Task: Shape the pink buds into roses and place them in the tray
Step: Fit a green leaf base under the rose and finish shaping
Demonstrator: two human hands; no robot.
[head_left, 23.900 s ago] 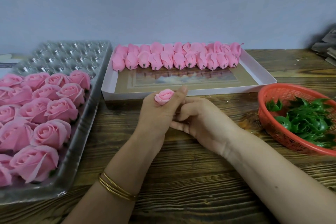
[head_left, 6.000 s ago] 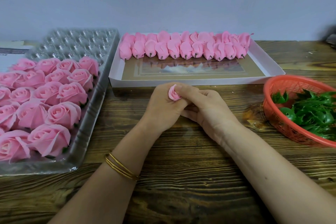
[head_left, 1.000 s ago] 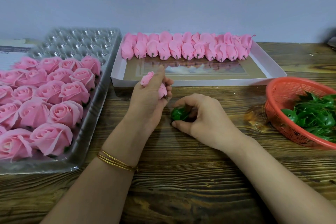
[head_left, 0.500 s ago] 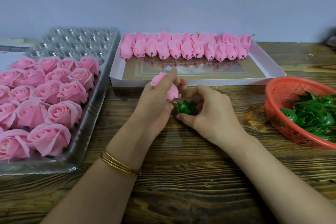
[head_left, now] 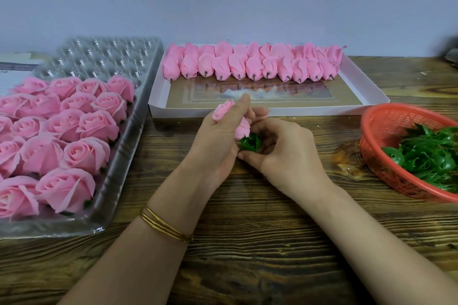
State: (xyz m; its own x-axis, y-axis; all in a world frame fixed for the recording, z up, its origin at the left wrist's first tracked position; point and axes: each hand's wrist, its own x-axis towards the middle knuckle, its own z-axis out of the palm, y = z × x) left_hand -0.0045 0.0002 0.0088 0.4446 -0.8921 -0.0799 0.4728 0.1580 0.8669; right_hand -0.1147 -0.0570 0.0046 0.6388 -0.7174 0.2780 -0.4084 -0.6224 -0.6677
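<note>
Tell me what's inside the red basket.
The red basket holds a heap of green leaf cups. Only the top of the heap shows; whatever lies under it, and the basket's floor, is covered.

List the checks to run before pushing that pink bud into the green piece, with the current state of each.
1. Left hand grips the pink foam bud: ok.
2. Right hand holds the green plastic calyx: ok.
3. Bud base meets calyx: ok.
4. Bud stem lined up with calyx hole: cannot tell, hidden.
5. Empty cups in the clear plastic tray: ok.
6. Spare calyxes in the orange mesh basket: ok.
</note>
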